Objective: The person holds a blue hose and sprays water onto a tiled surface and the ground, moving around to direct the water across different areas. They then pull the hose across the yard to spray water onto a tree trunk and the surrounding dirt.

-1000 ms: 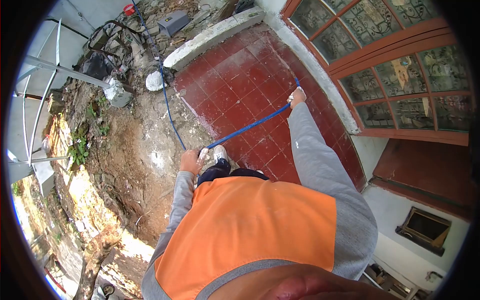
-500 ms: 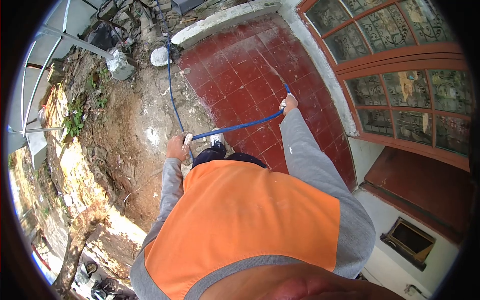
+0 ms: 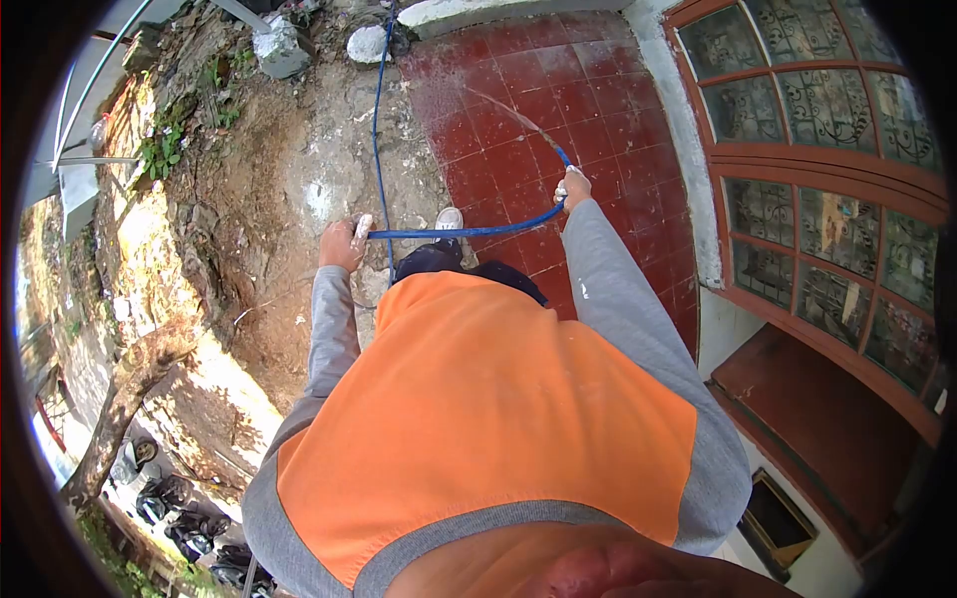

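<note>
A blue hose point(image 3: 469, 232) stretches between my two hands at waist height. My left hand point(image 3: 344, 244) is closed round its left part, over the bare ground. On the right, my right hand point(image 3: 572, 189) grips the hose above the red tiles; past this hand the hose runs up and to the left, and a thin stream seems to come from its end. Both hands have whitish patches on the fingers. Another length of blue hose point(image 3: 378, 140) lies along the ground, passing beneath the held part near my shoe point(image 3: 449, 221).
Red tiled floor point(image 3: 498, 130) lies ahead, bordered by a low white kerb point(image 3: 469, 12). Wood-framed windows point(image 3: 797, 130) stand at the right. Rocky soil with a green plant point(image 3: 159, 151), a concrete block point(image 3: 282, 50) and a tree trunk point(image 3: 110, 429) are on the left.
The view has shifted and turned slightly. My left hand has moved a little up and left in view, the hose between my hands sags more, and the stream now shows longer beyond the hose end.
</note>
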A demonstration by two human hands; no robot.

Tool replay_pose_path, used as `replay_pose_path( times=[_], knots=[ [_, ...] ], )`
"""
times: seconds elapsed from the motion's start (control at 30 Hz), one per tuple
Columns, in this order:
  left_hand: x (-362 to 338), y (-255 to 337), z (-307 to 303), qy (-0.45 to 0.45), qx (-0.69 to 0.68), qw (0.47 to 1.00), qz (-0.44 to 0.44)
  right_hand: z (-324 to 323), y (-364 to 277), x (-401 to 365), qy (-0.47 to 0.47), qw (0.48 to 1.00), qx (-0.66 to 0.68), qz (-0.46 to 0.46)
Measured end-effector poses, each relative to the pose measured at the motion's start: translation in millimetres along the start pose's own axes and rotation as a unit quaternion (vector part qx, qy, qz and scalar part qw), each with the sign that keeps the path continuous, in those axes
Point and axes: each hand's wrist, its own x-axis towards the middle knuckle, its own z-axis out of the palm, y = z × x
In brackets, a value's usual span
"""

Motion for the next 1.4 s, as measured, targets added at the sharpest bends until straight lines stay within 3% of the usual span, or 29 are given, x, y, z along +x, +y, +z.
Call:
replay_pose_path(
  times=[0.1,0.27,0.37,0.43,0.63,0.73,0.87,0.93,0.97,1.03,1.07,1.13,1.17,1.23,1.27,1.3,1.37,1.4],
  knots=[
    [-1.3,-4.3,0.6,0.008,0.004,1.0,-0.01,-3.6,11.2,10.8,0.061,0.997,-0.03,0.034],
    [-2.9,-3.9,12.1,-0.03,0.004,1.0,-0.009,-35.1,48.0,5.9,0.048,0.995,-0.083,0.033],
    [-0.6,-2.6,19.1,-0.05,0.005,0.999,0.01,-61.1,69.9,7.5,0.143,0.987,-0.056,0.046],
    [4.4,0.6,21.0,-0.063,0.003,0.998,0.022,-75.8,83.6,-1.6,0.222,0.968,-0.001,0.117],
    [22.6,18.7,28.0,-0.138,0.022,0.988,0.066,-117.6,140.6,-16.7,0.238,0.962,0.096,0.095],
    [34.6,14.0,46.0,-0.135,0.038,0.981,0.13,-140.6,163.8,-24.8,0.278,0.946,0.081,0.145],
    [38.9,44.5,57.5,-0.178,0.068,0.966,0.176,-197.2,245.3,-18.5,0.338,0.911,0.15,0.18],
    [35.1,65.9,66.2,-0.2,0.039,0.956,0.21,-233.0,285.3,-26.4,0.284,0.931,0.045,0.223],
    [30.6,72.3,73.4,-0.212,0.044,0.95,0.224,-243.3,301.0,-40.1,0.292,0.926,0.062,0.23],
    [26.8,91.3,89.2,-0.259,0.056,0.921,0.286,-257.7,324.5,-74.2,0.367,0.87,0.098,0.314],
    [16.7,105.7,94.3,-0.266,0.094,0.91,0.304,-263.0,335.6,-97.5,0.374,0.864,0.12,0.315],
    [10.7,105.1,129.1,-0.3,0.101,0.887,0.337,-270.4,365.9,-145.8,0.44,0.798,0.309,0.272],
    [-0.1,117.1,138.8,-0.321,0.097,0.873,0.354,-303.0,433.5,-148.7,0.446,0.787,0.328,0.272],
    [-24.2,145.1,151.9,-0.371,0.1,0.846,0.371,-312.8,535.7,-105.7,0.604,0.675,0.391,0.164],
    [-35.6,153.9,158.5,-0.371,0.094,0.834,0.398,-320.8,529.5,-152.6,0.514,0.744,0.392,0.167],
    [-46.2,161.1,165.1,-0.368,0.087,0.825,0.421,-326.0,555.8,-147.8,0.515,0.739,0.401,0.166],
    [-61.2,167.0,178.1,-0.363,0.087,0.821,0.432,-323.3,588.0,-114.6,0.547,0.634,0.425,0.343],
    [-63.0,165.8,180.3,-0.353,0.082,0.826,0.432,-320.2,584.1,-106.3,0.502,0.699,0.417,0.292]
  ],
)
